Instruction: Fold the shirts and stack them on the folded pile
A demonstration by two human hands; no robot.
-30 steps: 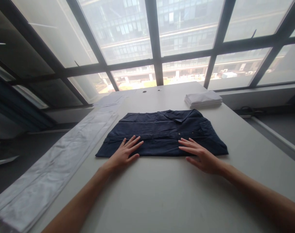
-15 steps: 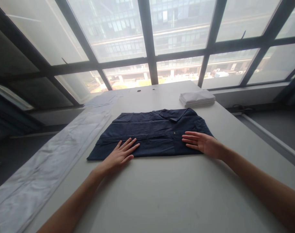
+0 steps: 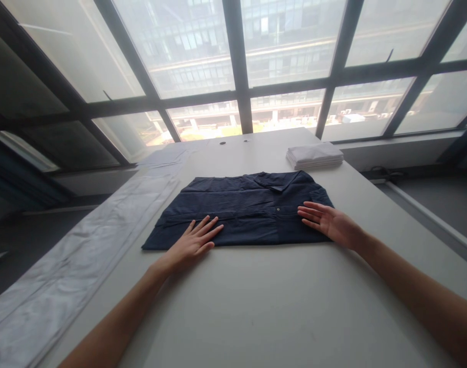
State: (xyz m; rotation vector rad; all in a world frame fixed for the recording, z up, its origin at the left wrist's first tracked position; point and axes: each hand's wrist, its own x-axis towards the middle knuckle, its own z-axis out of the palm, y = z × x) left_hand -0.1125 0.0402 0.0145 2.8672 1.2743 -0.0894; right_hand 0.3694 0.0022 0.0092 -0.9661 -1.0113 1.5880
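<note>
A dark navy garment (image 3: pixel 241 199), it looks like a shirt with a small button and a collar-like flap at its far edge, lies folded flat on the white table (image 3: pixel 225 301). On its near left part rests my left hand (image 3: pixel 195 238), palm down with the fingers spread. My right hand (image 3: pixel 331 223) is at the near right edge, turned on its side with fingers stretched out over the cloth. Whether its fingers press on the fabric I cannot tell. Neither hand grips anything.
White cloth (image 3: pixel 72 260) is spread along the table's left side, with pale sheets (image 3: pixel 166 157) at its far end. At the far right sits a stack of folded white cloth (image 3: pixel 314 155). Large windows (image 3: pixel 287 51) stand behind the table.
My right hand has slid a little to the right, toward the garment's edge, and its palm has turned more upward. My left hand stays in place on the cloth.
</note>
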